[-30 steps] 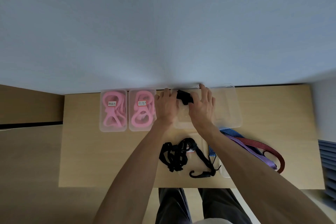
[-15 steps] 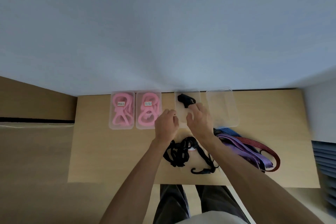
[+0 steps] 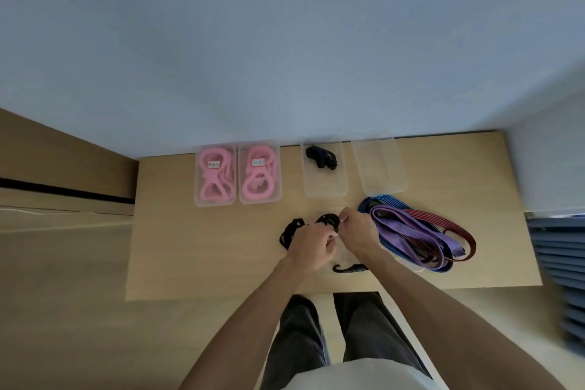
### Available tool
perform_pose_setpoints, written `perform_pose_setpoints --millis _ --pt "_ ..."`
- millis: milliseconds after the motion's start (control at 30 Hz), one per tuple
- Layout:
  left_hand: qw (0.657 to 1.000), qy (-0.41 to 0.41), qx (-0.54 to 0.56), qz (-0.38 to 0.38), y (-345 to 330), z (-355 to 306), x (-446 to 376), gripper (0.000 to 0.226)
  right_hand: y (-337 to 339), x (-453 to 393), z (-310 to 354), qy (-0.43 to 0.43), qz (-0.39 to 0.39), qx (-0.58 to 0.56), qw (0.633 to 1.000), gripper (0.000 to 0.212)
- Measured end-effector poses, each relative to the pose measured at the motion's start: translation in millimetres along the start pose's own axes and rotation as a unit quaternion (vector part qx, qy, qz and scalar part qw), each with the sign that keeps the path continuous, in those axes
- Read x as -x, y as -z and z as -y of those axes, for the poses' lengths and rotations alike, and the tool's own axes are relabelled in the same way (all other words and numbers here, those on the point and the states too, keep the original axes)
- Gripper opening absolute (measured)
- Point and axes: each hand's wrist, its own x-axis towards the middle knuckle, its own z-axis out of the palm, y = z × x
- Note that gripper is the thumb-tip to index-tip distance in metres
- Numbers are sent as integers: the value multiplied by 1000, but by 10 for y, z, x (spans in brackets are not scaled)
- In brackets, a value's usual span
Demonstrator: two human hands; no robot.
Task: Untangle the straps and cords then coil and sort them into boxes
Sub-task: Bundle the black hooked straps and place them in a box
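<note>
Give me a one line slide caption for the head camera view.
Both hands work a tangled black strap on the table, near four clear boxes and a purple strap pile.

My table (image 3: 196,250) is pale matt wood. The boxes (image 3: 378,165) at twelve o'clock are clear smooth plastic; the purple strap (image 3: 408,228) at three o'clock looks woven cloth.
</note>
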Motion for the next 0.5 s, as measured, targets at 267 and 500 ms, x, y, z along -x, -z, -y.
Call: perform_pose_setpoints --millis 267,500 --pt "967 -46 -168 183 -522 -212 125 23 -20 149 -299 -27 -48 -67 996 27" --pt "953 -63 -224 196 -505 -348 153 20 73 199 -496 -66 -11 -107 992 24"
